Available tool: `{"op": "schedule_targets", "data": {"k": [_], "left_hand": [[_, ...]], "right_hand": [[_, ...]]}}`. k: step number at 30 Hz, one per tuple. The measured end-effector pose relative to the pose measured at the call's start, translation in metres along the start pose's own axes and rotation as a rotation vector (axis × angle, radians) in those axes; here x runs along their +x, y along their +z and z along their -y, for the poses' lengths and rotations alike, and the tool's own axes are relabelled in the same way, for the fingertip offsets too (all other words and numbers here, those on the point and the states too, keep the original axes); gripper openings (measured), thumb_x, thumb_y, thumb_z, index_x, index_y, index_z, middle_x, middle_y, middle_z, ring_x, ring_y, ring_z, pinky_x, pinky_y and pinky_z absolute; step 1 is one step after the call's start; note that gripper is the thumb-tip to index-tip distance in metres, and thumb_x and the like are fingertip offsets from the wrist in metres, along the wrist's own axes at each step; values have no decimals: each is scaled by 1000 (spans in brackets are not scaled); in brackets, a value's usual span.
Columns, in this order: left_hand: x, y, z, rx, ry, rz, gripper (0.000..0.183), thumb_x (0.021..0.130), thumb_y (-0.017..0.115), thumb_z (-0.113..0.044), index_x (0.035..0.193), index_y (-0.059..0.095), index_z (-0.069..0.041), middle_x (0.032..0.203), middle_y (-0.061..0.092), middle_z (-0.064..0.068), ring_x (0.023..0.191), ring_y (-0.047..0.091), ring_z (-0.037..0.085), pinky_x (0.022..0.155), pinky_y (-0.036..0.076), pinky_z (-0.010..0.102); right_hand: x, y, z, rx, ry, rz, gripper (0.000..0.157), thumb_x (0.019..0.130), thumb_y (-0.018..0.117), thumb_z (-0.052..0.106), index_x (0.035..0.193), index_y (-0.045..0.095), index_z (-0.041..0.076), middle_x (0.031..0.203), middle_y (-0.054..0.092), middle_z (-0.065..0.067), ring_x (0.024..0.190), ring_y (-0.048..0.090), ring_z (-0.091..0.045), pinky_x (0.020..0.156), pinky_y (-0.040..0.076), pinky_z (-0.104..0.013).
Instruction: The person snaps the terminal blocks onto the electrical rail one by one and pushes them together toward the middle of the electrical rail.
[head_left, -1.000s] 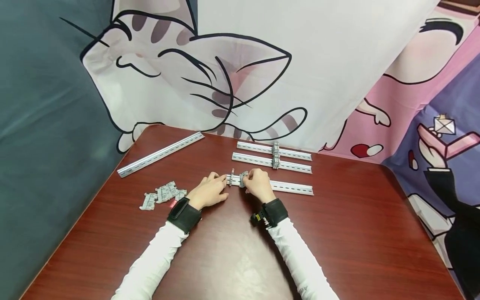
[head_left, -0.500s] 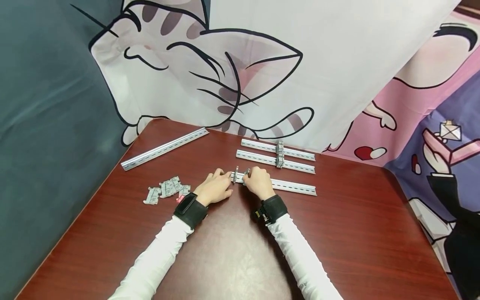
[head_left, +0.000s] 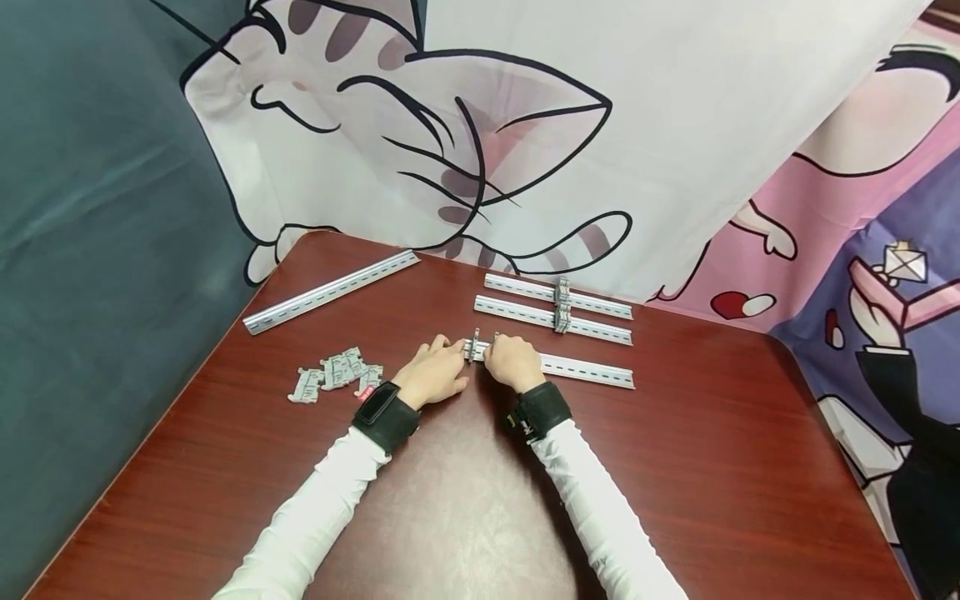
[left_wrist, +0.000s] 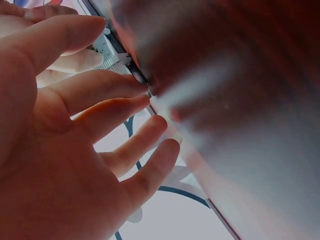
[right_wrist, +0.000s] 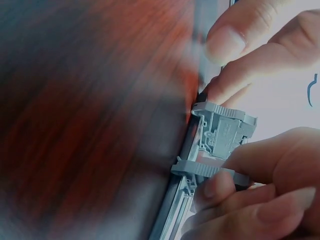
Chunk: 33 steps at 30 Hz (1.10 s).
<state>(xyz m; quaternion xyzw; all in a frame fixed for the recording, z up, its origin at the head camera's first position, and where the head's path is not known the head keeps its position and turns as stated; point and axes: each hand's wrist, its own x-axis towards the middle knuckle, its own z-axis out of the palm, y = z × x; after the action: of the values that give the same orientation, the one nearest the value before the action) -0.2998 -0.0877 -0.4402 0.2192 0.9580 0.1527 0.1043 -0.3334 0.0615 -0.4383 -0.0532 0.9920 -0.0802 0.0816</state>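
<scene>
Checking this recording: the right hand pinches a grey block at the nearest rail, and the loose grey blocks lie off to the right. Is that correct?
Not quite: the loose grey blocks lie off to the left, as the head view shows. The right hand does pinch a grey block at the nearest rail.

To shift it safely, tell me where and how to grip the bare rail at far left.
Pinch the bare rail across its long edges near mid-length, probably with the left hand, from above and the near side. It lies slanted on the table, both edges free; being long and slim, it should balance best there.
</scene>
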Motion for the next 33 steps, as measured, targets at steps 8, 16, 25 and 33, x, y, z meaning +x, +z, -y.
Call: {"op": "schedule_targets", "data": {"k": [8,16,25,33], "left_hand": [[1,5,0,10,-9,12,23,93,61,-24,79,68,-7,149,44,15,131,38,35,102,36,51],[4,6,0,28,-8,7,25,93,61,-24,98,71,-2,149,43,16,131,38,36,101,37,51],[3,7,0,11,3,-15,25,92,62,-23,95,71,0,146,46,18,128,41,35,97,39,49],[3,6,-4,29,-7,-25,24,93,60,-22,100,72,-2,148,43,19,128,40,36,100,38,51]], "right_hand": [[-2,1,2,-23,11,10,32,95,50,25,97,70,1,103,70,-23,92,68,-40,72,55,-52],[0,-4,4,-21,22,45,30,93,51,25,100,69,2,108,69,-22,97,67,-39,76,54,-52],[0,-3,3,2,46,53,30,94,50,24,101,69,2,110,68,-22,100,66,-39,78,54,-52],[1,1,5,10,55,9,33,94,48,24,101,70,1,107,69,-23,96,67,-40,74,54,-53]]}}
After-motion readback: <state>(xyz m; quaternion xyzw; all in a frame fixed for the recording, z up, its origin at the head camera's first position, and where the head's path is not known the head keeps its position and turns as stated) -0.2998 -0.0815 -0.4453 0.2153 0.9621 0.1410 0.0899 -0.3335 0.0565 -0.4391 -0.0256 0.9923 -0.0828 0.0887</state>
